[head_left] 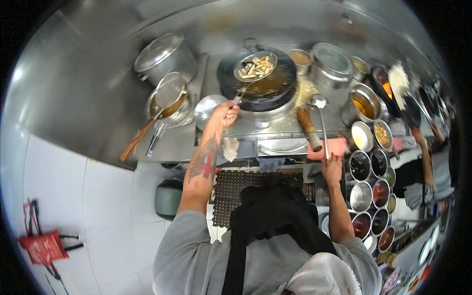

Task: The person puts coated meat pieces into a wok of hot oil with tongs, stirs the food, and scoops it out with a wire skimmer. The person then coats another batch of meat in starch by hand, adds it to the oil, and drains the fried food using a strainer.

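Note:
My left hand (227, 113) is closed around the handle of a wire strainer (239, 93). Pale and browned pieces of food (258, 67) fill the strainer's basket, held above a dark wok (231, 81) with brownish liquid in it. My right hand (333, 168) grips the handle end of a metal ladle (323, 120), beside a pink cloth (337, 148) at the counter's front edge. The ladle's bowl, with something white in it, points away from me. A brush-like tool with a thick handle (309, 129) lies just left of the ladle.
A lidded pot (164, 56) and a strainer over a bowl (170, 91) stand left. A perforated metal disc (209, 105) lies beside the wok. Pots (332, 59) and several seasoning containers (360, 164) line the right. Another person's arm (425, 157) shows at far right.

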Tool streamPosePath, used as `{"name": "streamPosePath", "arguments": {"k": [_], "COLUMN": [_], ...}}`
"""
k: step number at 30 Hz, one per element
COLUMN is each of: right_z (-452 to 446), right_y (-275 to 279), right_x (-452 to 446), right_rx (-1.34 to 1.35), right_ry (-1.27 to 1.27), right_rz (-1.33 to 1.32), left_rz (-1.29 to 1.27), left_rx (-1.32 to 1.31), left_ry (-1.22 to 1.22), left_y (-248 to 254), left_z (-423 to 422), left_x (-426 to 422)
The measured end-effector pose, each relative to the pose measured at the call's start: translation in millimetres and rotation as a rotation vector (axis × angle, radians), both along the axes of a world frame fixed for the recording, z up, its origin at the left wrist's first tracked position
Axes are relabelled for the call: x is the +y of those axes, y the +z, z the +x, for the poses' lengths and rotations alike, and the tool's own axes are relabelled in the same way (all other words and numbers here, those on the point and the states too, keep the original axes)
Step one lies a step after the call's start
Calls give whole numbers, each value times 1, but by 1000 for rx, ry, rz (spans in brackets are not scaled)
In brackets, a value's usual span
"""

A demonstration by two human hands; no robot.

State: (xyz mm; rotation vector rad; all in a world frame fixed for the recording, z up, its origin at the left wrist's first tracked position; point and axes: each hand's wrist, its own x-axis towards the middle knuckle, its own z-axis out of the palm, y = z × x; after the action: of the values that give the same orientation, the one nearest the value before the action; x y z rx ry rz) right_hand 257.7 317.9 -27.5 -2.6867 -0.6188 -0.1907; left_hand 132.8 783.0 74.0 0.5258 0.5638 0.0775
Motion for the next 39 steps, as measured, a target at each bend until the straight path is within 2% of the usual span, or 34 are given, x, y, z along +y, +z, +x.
{"name": "streamPosePath", "arguments": {"k": [1, 4, 6, 8, 10, 12, 13, 15, 17, 18, 19, 20, 21, 22, 23, 25, 28, 30, 32, 34, 35, 36, 37, 39], "right_z": [4, -2, -6, -4, -1, -8, -10, -10, -13, -11, -12, -10, -3, -4, -4, -1, -6, -15, -26, -39, -50, -62, -73, -93], "right_y": [1, 28, 36, 21, 2, 8, 12, 15, 25, 22, 22, 24, 26, 37, 38, 36, 31, 30, 21, 31, 44, 55, 64, 76], "right_x": [3, 19, 25, 28, 33, 45, 50, 60, 74, 80, 81, 86, 98, 107, 114, 126, 141, 153, 164, 177, 187, 197, 206, 224], "right_rx": [-51, 19, 177, 174, 187, 223, 260, 175, 230, 198, 208, 231, 248, 222, 230, 236, 311, 391, 479, 555, 579, 602, 585, 584], "right_ry": [34, 97, 111, 177, 227, 247, 257, 363, 395, 448, 456, 482, 515, 537, 553, 598, 637, 671, 702, 747, 793, 835, 835, 936], "right_rz": [18, 69, 63, 57, 76, 95, 109, 110, 37, 84, 75, 96, 126, 112, 115, 193, 221, 255, 257, 243, 202, 162, 154, 128], "left_rz": [-43, 16, 310, 435, 459, 468, 466, 427, 387, 345, 338, 170, 156, 148, 296, 241, 322, 403, 341, 290, 482, 609, 631, 427], "left_rx": [-33, -49, 9, 54, 72, 237, 240, 245, 185, 127, 139, 208, 263, 320, 378, 504, 620, 685, 676, 499, 255, 324, 401, 451], "left_ry": [33, 205, 377, 474, 520, 638, 650, 733, 742, 736, 744, 875, 983, 1090, 1165, 1345, 1378, 1363, 1392, 1420, 1351, 1208, 1002, 863], "left_y": [4, 21, 28, 18, 13, 14, 9, 4, -41, -56, -56, -54, -68, -84, -123, -138, -216, -214, -188, -149, -116, -107, -97, -45], "left_z": [-17, -64, -93, -130, -159, -180, -186, -189, -188, -189, -192, -196, -211, -225, -257, -302, -374, -380, -365, -322, -292, -268, -249, -196], "left_x": [-3, -8, -7, 9, 28, 40, 45, 63, 100, 110, 98, 78, 67, 58, 56, 3, -101, -121, -112, -61, -41, -12, 19, 56]}}
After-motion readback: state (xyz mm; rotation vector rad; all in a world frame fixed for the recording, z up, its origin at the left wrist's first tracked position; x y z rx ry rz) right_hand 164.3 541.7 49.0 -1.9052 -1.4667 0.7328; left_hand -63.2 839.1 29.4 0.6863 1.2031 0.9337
